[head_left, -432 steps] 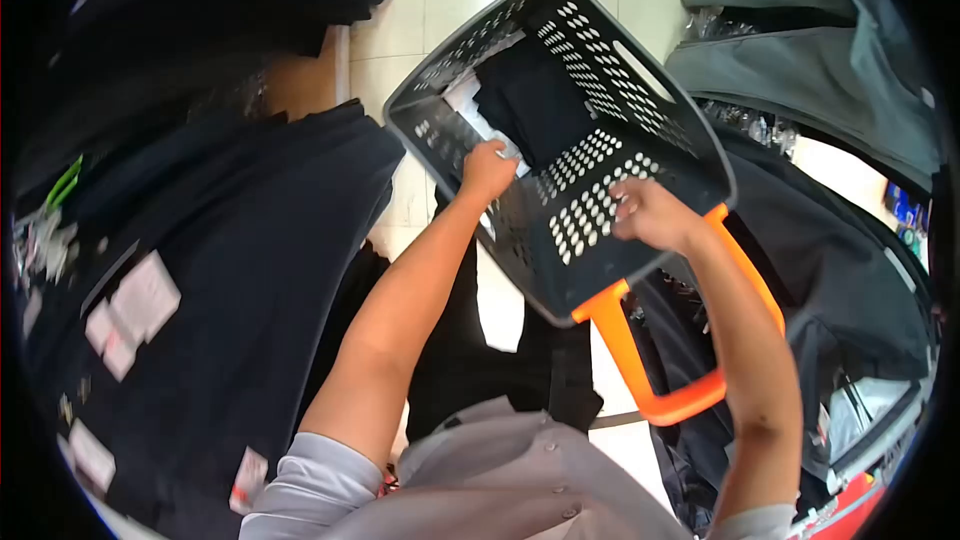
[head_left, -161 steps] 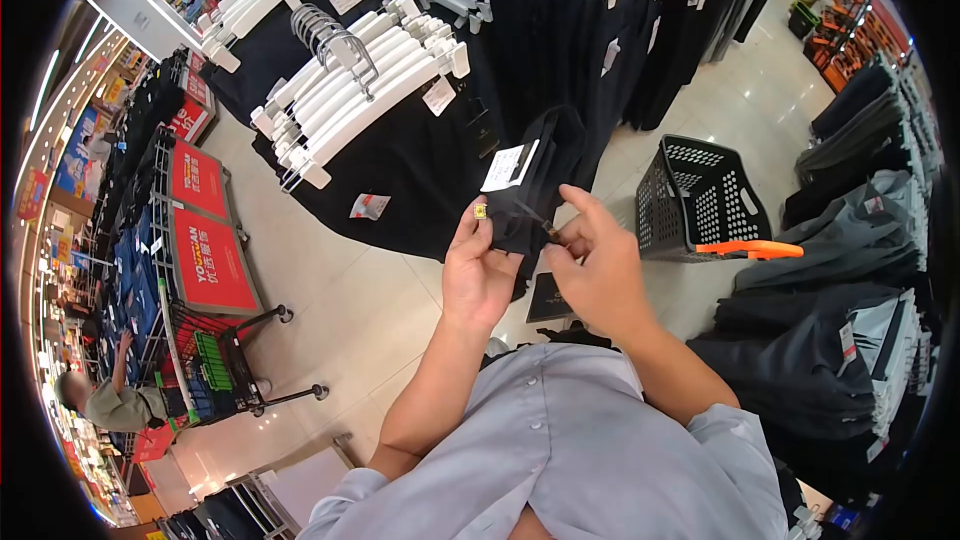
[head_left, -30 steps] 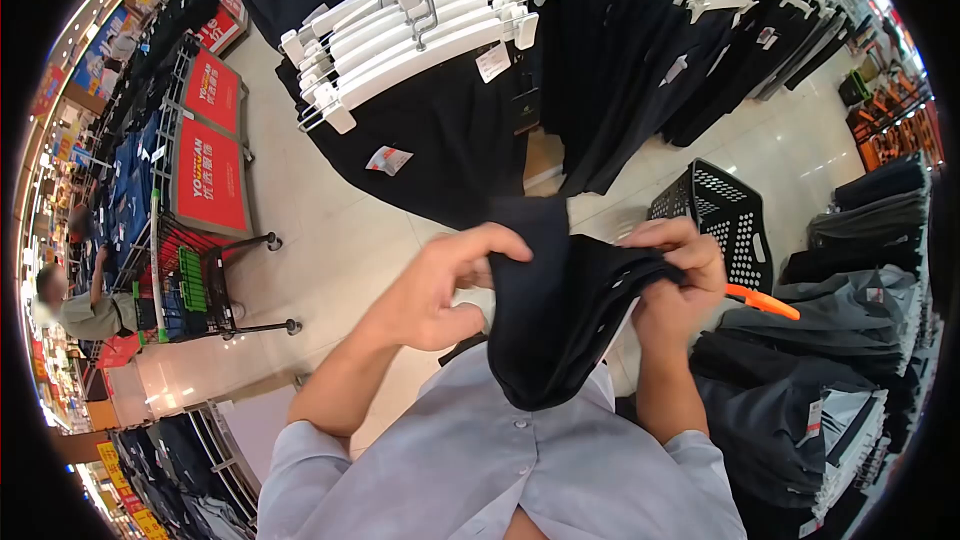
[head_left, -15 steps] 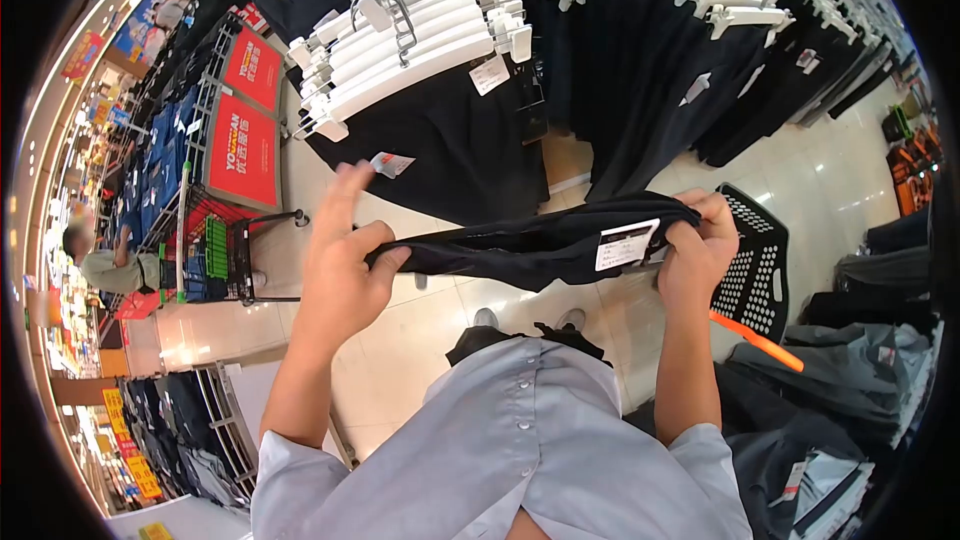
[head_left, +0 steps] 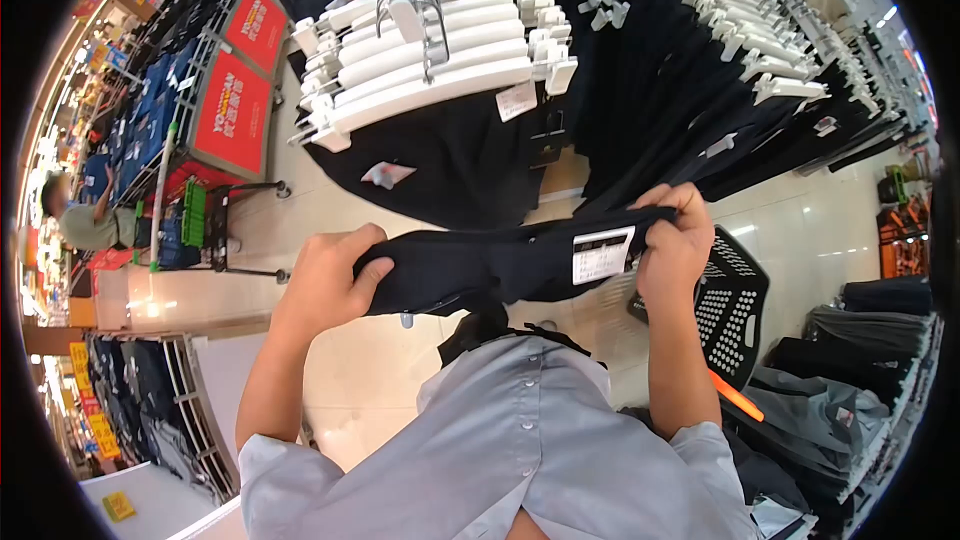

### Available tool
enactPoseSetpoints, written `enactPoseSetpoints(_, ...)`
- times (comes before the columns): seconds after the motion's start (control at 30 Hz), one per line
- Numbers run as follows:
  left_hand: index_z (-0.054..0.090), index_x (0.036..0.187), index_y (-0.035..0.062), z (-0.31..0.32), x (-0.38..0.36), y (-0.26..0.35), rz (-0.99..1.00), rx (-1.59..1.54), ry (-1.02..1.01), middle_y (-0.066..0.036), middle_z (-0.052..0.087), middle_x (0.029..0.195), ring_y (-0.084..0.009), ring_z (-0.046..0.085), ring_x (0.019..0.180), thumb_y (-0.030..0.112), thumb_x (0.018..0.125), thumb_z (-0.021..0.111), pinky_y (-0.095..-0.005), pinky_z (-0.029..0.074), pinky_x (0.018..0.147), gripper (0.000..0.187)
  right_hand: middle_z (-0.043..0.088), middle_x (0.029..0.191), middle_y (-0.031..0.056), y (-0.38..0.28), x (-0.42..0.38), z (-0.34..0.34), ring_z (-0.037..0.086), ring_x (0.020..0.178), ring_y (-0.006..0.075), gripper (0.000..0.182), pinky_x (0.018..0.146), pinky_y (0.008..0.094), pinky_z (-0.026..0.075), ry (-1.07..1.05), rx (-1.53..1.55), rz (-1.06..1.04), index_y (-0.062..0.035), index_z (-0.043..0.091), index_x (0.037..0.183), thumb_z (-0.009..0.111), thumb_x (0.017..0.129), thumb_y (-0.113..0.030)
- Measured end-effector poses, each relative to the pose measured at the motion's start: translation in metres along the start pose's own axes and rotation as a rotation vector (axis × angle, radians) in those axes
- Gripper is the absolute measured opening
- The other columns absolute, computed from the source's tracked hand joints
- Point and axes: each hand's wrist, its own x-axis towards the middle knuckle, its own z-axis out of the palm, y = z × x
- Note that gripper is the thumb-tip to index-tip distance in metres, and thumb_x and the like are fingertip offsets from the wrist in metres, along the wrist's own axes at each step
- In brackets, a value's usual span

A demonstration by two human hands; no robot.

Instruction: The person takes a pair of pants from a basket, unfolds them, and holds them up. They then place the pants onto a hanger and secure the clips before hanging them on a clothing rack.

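Observation:
A pair of black trousers (head_left: 450, 265) is stretched by its waistband between my hands, in front of my body. My left hand (head_left: 335, 280) is closed on one end of the waistband, thumb towards me. At the other end, my right hand (head_left: 678, 245) pinches the cloth beside a white printed label (head_left: 602, 256). Just beyond the trousers, a row of white clip hangers (head_left: 440, 90) carries dark garments (head_left: 440, 170), one with a small tag. The lower part of the held trousers is mostly hidden.
A black perforated basket (head_left: 728, 310) with an orange handle (head_left: 738, 398) stands at my right. Folded garments (head_left: 830, 390) lie on shelving beyond it. More dark trousers hang at upper right. Red sign boards (head_left: 232, 110) and a shopping cart (head_left: 195, 225) with a person (head_left: 95, 225) behind it are at left.
My left hand's fingers have gone from spread to curled round the waistband. The trousers have turned to show a broader face, and both hands have shifted slightly left.

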Motion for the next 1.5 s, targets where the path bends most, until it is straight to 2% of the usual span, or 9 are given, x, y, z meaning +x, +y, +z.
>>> enactPoseSetpoints(0.23,0.056,0.103,0.002,0.011,0.04,-0.047,0.041,-0.171,-0.305,-0.021,0.063,0.075,-0.0428,0.06,0.072,0.003,0.076,0.066,-0.0459,0.047,0.065,0.029,0.058,0.073,0.0134,-0.014,0.01,0.032,0.05,0.064,0.0132,0.018,0.064,0.0228,0.042,-0.027,-0.118,-0.099,-0.0011,0.042,0.074,0.038,0.059,0.01)
enactPoseSetpoints(0.53,0.059,0.096,0.0005,0.036,0.079,-0.059,0.065,-0.238,-0.302,-0.016,0.062,0.094,-0.0375,0.06,0.082,-0.003,0.077,0.062,-0.0405,0.049,0.07,0.019,0.059,0.074,0.0137,-0.018,0.046,0.034,0.047,0.062,0.0102,0.017,0.058,0.021,0.038,-0.145,-0.181,-0.213,0.0,0.044,0.075,0.04,0.061,0.009)
enactPoseSetpoints(0.77,0.046,0.131,0.0007,0.056,0.103,0.018,0.227,-0.542,-0.084,-0.018,0.062,0.114,-0.038,0.058,0.107,0.014,0.066,0.081,-0.0406,0.047,0.09,0.075,0.059,0.075,0.013,-0.018,0.071,0.024,0.044,0.061,0.0082,0.017,0.055,0.0195,0.035,-0.237,-0.177,-0.243,-0.0003,0.045,0.074,0.039,0.062,0.011)
enactPoseSetpoints(0.97,0.041,0.138,0.0027,0.063,0.138,0.064,0.26,-0.217,-0.112,-0.014,0.064,0.115,-0.0353,0.053,0.119,0.022,0.058,0.088,-0.041,0.044,0.098,0.094,0.058,0.075,0.0125,-0.024,0.083,0.021,0.044,0.062,0.008,0.017,0.057,0.0196,0.036,-0.328,-0.162,-0.215,0.0006,0.046,0.074,0.04,0.062,0.011)
enactPoseSetpoints(1.1,0.039,0.14,0.0034,0.086,0.149,0.051,0.319,-0.675,-0.126,-0.018,0.065,0.111,-0.0342,0.063,0.102,0.011,0.058,0.087,-0.0382,0.048,0.089,0.095,0.057,0.075,0.0115,-0.025,0.086,0.021,0.044,0.063,0.0084,0.017,0.058,0.0201,0.037,-0.314,-0.156,-0.187,0.0006,0.046,0.074,0.04,0.062,0.011)
enactPoseSetpoints(1.23,0.037,0.141,0.0037,0.091,0.146,0.054,0.423,-0.617,-0.006,-0.019,0.065,0.108,-0.0328,0.066,0.091,0.0,0.065,0.081,-0.037,0.052,0.081,0.088,0.057,0.075,0.0101,-0.024,0.088,0.022,0.044,0.063,0.008,0.018,0.059,0.0203,0.037,-0.275,-0.202,-0.155,0.0003,0.045,0.073,0.04,0.062,0.013)
enactPoseSetpoints(1.27,0.045,0.136,0.0027,0.095,0.144,0.054,0.434,-0.646,0.053,-0.018,0.061,0.115,-0.0381,0.063,0.096,-0.002,0.07,0.076,-0.0413,0.051,0.084,0.073,0.056,0.074,0.0086,-0.024,0.089,0.022,0.044,0.062,0.0074,0.019,0.059,0.0203,0.037,-0.256,-0.227,-0.142,0.0001,0.045,0.073,0.04,0.062,0.014)
enactPoseSetpoints(1.4,0.045,0.137,0.003,0.103,0.142,0.053,0.516,-0.496,0.074,-0.019,0.061,0.106,-0.0388,0.062,0.079,0.0,0.073,0.073,-0.0419,0.052,0.067,0.07,0.056,0.072,0.0076,-0.023,0.089,0.023,0.043,0.061,0.007,0.019,0.058,0.0202,0.036,-0.206,-0.28,-0.148,0.0001,0.045,0.073,0.04,0.062,0.014)
enactPoseSetpoints(1.5,0.044,0.137,0.0021,0.106,0.14,0.058,0.454,-0.591,0.118,-0.02,0.061,0.102,-0.0384,0.062,0.08,0.001,0.074,0.073,-0.0418,0.051,0.067,0.07,0.056,0.072,0.0072,-0.025,0.087,0.027,0.043,0.06,0.0066,0.019,0.057,0.0196,0.036,-0.208,-0.295,-0.16,0.0002,0.045,0.073,0.04,0.062,0.015)
